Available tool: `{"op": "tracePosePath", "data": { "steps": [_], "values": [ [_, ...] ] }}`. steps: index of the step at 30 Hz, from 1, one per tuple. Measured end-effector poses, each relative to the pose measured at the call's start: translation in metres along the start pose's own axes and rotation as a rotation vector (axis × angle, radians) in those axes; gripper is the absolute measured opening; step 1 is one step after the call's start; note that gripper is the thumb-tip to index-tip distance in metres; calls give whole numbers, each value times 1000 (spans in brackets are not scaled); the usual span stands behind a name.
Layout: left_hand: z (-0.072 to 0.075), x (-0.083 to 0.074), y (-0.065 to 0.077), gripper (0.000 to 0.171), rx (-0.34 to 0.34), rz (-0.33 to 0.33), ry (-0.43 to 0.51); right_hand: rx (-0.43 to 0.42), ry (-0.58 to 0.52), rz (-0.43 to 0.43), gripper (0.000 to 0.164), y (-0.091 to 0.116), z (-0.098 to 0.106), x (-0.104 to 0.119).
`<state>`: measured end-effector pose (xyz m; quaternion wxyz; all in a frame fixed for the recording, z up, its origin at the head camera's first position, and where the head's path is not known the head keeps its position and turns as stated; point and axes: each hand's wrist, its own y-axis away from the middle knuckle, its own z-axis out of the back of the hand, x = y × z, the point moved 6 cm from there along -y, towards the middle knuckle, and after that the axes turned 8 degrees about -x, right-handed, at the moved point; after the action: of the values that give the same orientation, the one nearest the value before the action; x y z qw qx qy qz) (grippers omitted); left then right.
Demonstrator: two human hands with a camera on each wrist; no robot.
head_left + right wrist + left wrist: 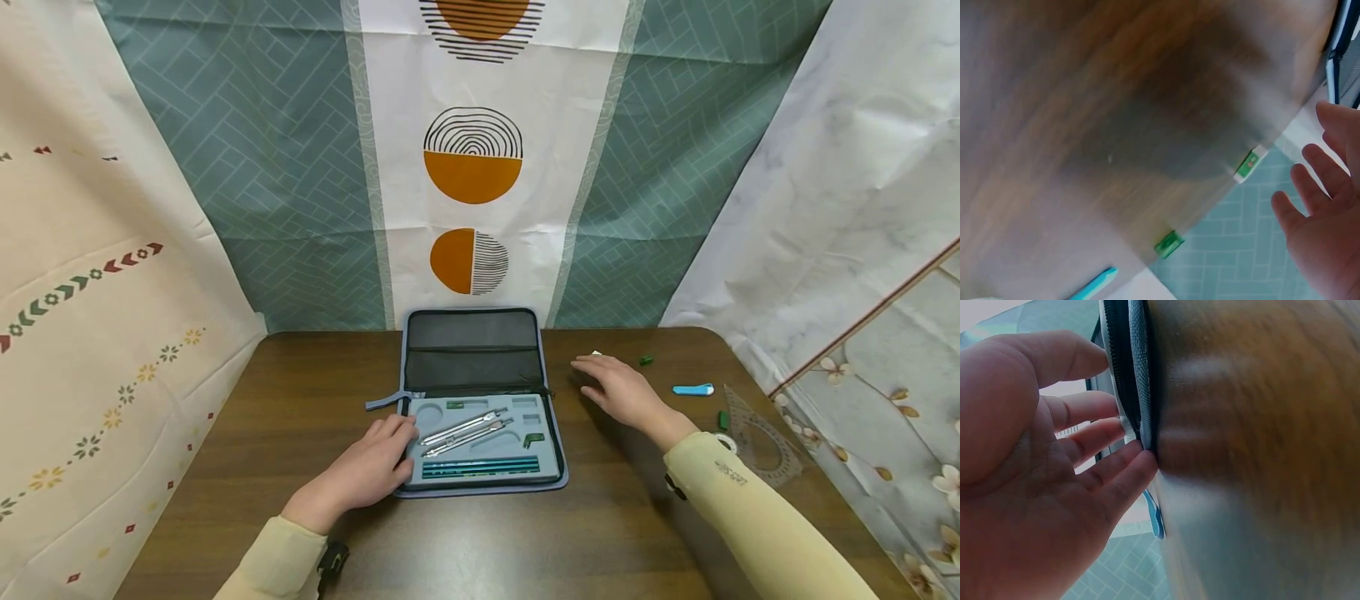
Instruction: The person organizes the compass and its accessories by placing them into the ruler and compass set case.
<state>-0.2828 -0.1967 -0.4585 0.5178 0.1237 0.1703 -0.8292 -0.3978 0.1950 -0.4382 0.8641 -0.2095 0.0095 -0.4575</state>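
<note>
An unzipped pencil case [480,493] lies open on the table with its dark lid folded back. Its grey tray [450,417] holds two silver compasses [467,433], several dark green pencils [480,467] and small green pieces. My left hand [371,467] rests at the case's left edge; in the left wrist view its fingertips touch the zipper rim [1141,375], fingers loosely extended. My right hand [622,393] is over the table right of the case, fingers relaxed and holding nothing. Just past its fingertips lies a green-and-white eraser [1250,164], mostly hidden by that hand in the head view.
To the right lie a small green piece [647,360], a blue utility knife [693,389], another green piece [723,419], a white tape roll [726,443] and a clear set square [787,467]. Patterned cloth [315,208] hangs behind the wooden table [480,550].
</note>
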Motion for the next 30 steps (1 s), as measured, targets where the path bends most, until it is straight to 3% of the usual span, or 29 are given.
{"op": "tracePosePath", "data": {
  "steps": [22,30],
  "values": [
    [0,-1,0,36,5,15,20,105,82,-22,50,-20,-7,-24],
    [0,-1,0,37,0,17,23,107,109,-25,48,-25,-9,-34]
  ]
}}
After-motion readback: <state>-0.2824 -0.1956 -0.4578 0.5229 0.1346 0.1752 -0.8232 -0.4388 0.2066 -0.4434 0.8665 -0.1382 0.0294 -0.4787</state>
